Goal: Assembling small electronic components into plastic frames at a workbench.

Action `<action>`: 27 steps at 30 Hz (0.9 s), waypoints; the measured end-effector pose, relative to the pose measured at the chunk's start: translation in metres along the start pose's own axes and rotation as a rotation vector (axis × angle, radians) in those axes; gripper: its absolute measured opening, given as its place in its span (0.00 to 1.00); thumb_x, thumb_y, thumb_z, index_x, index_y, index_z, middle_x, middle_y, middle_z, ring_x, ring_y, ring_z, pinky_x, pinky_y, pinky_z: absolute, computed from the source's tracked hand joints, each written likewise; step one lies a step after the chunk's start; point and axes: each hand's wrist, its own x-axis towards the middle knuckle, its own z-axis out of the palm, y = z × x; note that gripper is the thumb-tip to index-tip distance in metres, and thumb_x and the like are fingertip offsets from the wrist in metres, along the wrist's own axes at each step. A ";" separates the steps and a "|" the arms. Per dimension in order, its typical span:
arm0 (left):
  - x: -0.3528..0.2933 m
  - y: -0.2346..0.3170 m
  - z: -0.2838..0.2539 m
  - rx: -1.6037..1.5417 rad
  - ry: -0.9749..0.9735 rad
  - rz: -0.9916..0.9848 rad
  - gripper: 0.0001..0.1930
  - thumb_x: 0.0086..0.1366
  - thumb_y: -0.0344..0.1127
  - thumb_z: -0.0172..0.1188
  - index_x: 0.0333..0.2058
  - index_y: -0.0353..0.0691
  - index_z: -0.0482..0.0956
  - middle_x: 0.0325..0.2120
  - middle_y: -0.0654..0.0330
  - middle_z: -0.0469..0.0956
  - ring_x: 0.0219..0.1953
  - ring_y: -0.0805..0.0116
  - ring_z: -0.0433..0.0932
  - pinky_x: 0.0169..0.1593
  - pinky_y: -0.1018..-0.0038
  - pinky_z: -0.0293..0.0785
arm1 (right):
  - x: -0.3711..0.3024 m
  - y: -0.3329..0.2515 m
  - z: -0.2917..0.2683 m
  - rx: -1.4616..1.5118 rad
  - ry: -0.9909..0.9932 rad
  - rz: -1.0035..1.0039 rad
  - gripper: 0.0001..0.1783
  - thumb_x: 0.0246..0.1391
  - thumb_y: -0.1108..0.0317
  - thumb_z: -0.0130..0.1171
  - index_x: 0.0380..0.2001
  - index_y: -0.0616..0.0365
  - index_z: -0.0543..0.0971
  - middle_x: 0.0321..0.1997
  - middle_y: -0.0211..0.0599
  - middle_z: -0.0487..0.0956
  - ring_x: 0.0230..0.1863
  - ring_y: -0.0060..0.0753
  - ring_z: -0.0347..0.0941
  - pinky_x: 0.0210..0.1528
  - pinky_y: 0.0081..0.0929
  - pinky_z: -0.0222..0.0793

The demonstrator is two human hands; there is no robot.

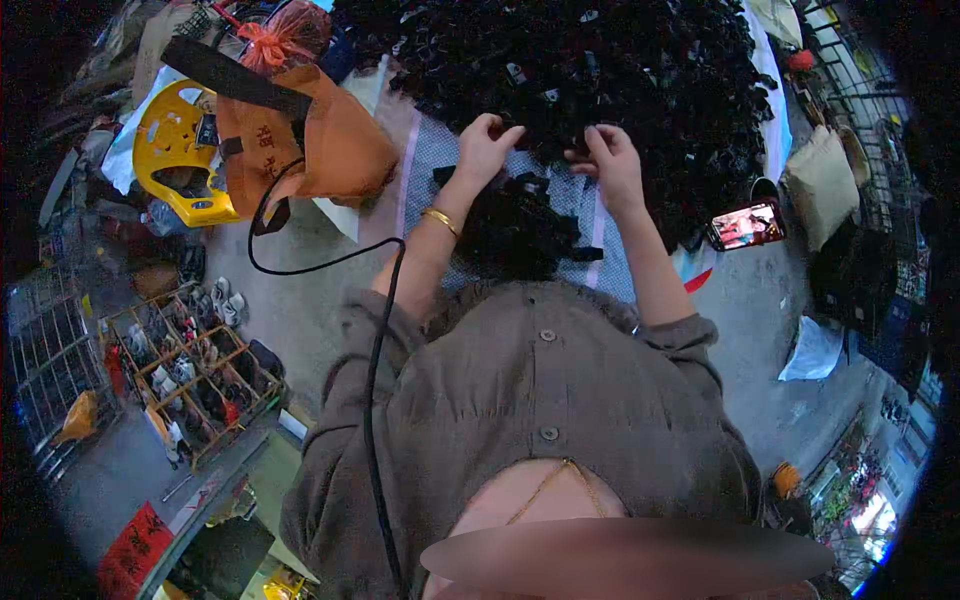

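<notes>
Your left hand (484, 158) and right hand (618, 175) are at the big black heap's (600, 70) near edge; can't tell if either grip holds anything. Small black pile (512, 228) sits between your forearms (655, 260). Done/left split unclear; most pieces look heaped.

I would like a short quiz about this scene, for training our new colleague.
1. True or false: the phone, which lies to the right of the right hand, has a lit screen.
2. The bangle is nearer to: A) the left hand; B) the right hand.
3. Fill in the colour: the large pile beyond the hands is mostly ____.

Key: 1. True. 2. A. 3. Black.
</notes>
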 end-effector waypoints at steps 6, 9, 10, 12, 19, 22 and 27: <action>-0.015 0.032 0.001 -0.435 -0.232 -0.090 0.12 0.57 0.33 0.58 0.38 0.32 0.71 0.27 0.65 0.74 0.27 0.77 0.71 0.32 0.81 0.68 | -0.018 0.006 0.010 -0.151 0.050 -0.182 0.19 0.51 0.71 0.55 0.47 0.64 0.68 0.40 0.37 0.74 0.38 0.26 0.73 0.35 0.21 0.71; -0.022 0.043 0.006 -0.615 -0.281 -0.098 0.11 0.59 0.31 0.56 0.40 0.34 0.70 0.29 0.64 0.74 0.29 0.77 0.71 0.32 0.81 0.69 | -0.019 0.001 0.016 -0.370 0.012 -0.225 0.16 0.50 0.71 0.57 0.43 0.63 0.71 0.37 0.34 0.75 0.37 0.21 0.71 0.37 0.19 0.68; -0.025 0.046 0.008 -0.613 -0.280 -0.094 0.11 0.59 0.31 0.56 0.40 0.34 0.70 0.29 0.64 0.74 0.29 0.77 0.71 0.32 0.81 0.69 | -0.018 0.008 0.018 -0.333 -0.003 -0.280 0.15 0.50 0.71 0.57 0.42 0.62 0.72 0.36 0.32 0.75 0.36 0.20 0.70 0.38 0.18 0.67; -0.035 0.058 0.008 -0.356 -0.127 0.097 0.09 0.59 0.29 0.54 0.37 0.32 0.70 0.29 0.62 0.75 0.31 0.78 0.73 0.34 0.81 0.71 | -0.017 0.014 0.023 -0.294 -0.022 -0.339 0.14 0.49 0.71 0.58 0.40 0.62 0.72 0.34 0.31 0.75 0.35 0.18 0.69 0.38 0.17 0.66; -0.037 0.054 0.016 -1.006 -0.076 -0.214 0.08 0.62 0.27 0.46 0.38 0.30 0.70 0.32 0.58 0.74 0.33 0.70 0.76 0.37 0.77 0.75 | 0.015 -0.009 0.016 -0.467 0.218 -0.664 0.14 0.47 0.67 0.60 0.36 0.60 0.73 0.30 0.34 0.77 0.30 0.25 0.72 0.34 0.22 0.68; -0.036 0.050 0.009 -0.984 -0.155 -0.189 0.10 0.62 0.24 0.46 0.40 0.28 0.70 0.33 0.56 0.74 0.34 0.67 0.77 0.39 0.74 0.76 | 0.033 -0.064 0.010 -0.452 0.318 -0.820 0.13 0.49 0.68 0.60 0.36 0.64 0.73 0.34 0.36 0.75 0.35 0.25 0.71 0.40 0.21 0.68; -0.042 0.058 -0.007 -0.986 -0.201 -0.269 0.12 0.59 0.20 0.47 0.43 0.29 0.70 0.35 0.55 0.75 0.35 0.66 0.77 0.40 0.72 0.77 | 0.035 -0.088 0.006 -0.658 0.352 -0.907 0.11 0.53 0.68 0.55 0.37 0.64 0.73 0.31 0.36 0.76 0.31 0.22 0.70 0.35 0.19 0.66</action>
